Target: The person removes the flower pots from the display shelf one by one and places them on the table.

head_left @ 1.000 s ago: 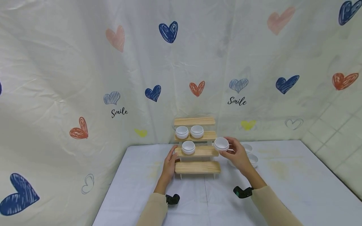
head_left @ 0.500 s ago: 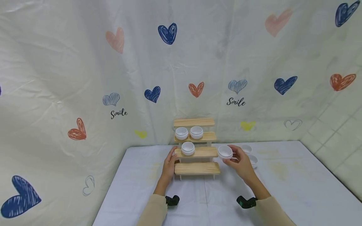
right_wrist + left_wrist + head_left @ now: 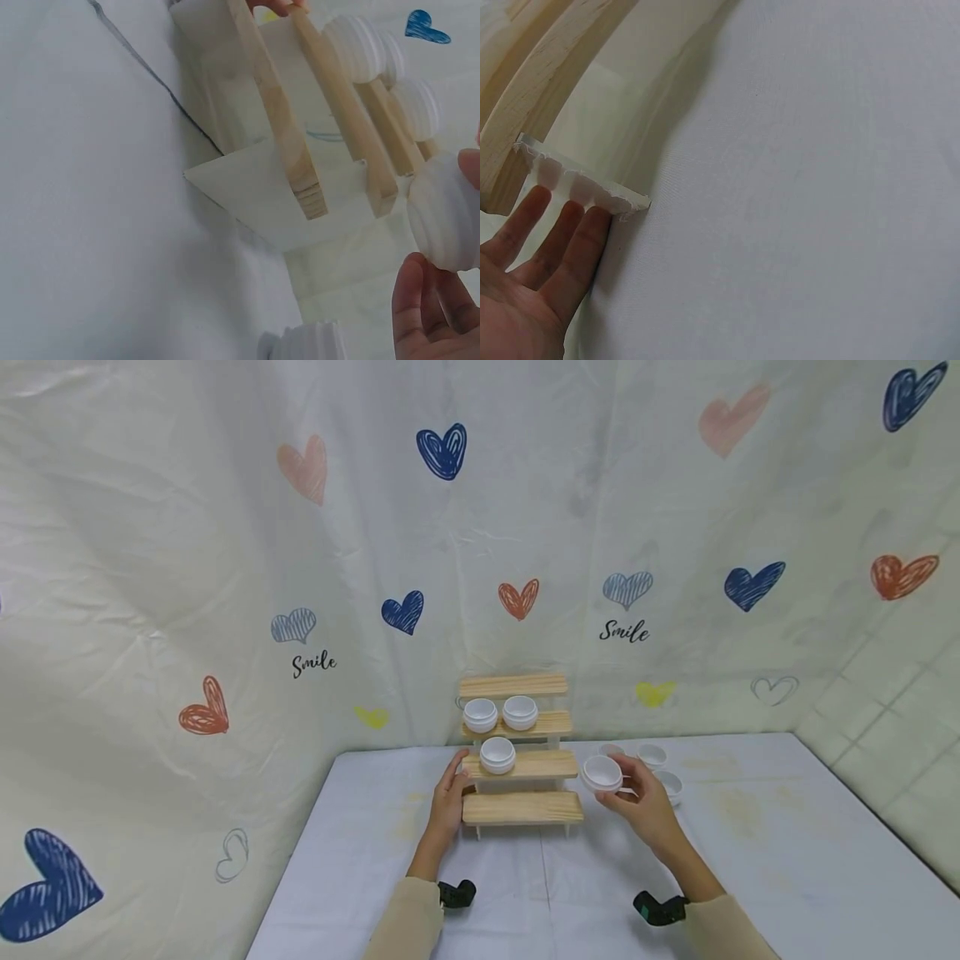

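Observation:
A four-step wooden display stand (image 3: 522, 808) with white side panels stands at the back of the table. My left hand (image 3: 447, 797) holds its left side; in the left wrist view several fingertips (image 3: 577, 214) touch a side panel, the thumb hidden there. With thumb and fingers, my right hand (image 3: 643, 806) grips a small white ribbed bowl (image 3: 602, 773), upright, just right of the stand. The second step from the top bears two similar bowls, the left bowl (image 3: 480, 715) and the right bowl (image 3: 520, 712). One more bowl (image 3: 497, 755) sits on the step below, toward its left.
Behind and beside my right hand are several white bowls (image 3: 652, 755) on the white-covered table (image 3: 750, 860), partly hidden. A hanging cloth (image 3: 442, 527) printed with hearts rises behind the stand. The table's far edge lies close to the stand.
My right hand has moved down and slightly right with the bowl, away from the steps. A bowl behind it has come into view. My left hand has stayed at the stand.

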`<state>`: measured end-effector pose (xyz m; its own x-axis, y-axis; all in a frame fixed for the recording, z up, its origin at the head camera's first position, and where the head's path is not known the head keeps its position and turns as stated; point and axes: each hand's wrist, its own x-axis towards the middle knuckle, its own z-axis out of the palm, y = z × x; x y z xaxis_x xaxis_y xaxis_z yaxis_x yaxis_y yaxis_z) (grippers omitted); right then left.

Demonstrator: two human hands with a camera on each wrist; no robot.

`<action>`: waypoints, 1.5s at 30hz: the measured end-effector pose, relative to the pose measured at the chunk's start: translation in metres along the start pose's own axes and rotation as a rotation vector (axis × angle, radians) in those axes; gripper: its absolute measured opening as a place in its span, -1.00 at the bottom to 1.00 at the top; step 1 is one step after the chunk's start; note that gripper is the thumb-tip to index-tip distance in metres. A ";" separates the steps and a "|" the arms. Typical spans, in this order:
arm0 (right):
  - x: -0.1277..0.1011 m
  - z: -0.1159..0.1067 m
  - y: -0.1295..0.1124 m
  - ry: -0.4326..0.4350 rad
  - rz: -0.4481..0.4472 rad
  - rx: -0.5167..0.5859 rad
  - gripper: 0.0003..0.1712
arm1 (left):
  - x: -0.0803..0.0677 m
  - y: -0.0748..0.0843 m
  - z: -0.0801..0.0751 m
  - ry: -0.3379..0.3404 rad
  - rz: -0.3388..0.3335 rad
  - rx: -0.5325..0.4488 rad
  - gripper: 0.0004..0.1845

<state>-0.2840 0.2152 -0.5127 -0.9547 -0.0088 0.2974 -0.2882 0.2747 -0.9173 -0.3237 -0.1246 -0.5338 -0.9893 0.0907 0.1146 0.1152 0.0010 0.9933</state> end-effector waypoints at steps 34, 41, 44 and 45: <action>-0.022 -0.021 0.032 0.000 0.074 -0.115 -0.21 | 0.001 -0.001 0.001 0.010 -0.010 -0.005 -0.50; -0.027 -0.026 0.038 -0.020 0.114 -0.100 -0.18 | 0.001 -0.001 0.001 0.009 -0.004 -0.008 -0.50; -0.029 -0.027 0.041 -0.021 0.117 -0.093 -0.17 | 0.001 -0.001 0.001 0.007 -0.005 -0.006 -0.50; -0.029 -0.027 0.042 -0.023 0.118 -0.093 -0.17 | 0.000 -0.001 0.001 0.006 -0.005 -0.005 -0.49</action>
<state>-0.2663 0.2532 -0.5521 -0.9834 0.0070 0.1815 -0.1666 0.3631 -0.9167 -0.3241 -0.1235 -0.5347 -0.9904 0.0847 0.1096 0.1097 -0.0038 0.9940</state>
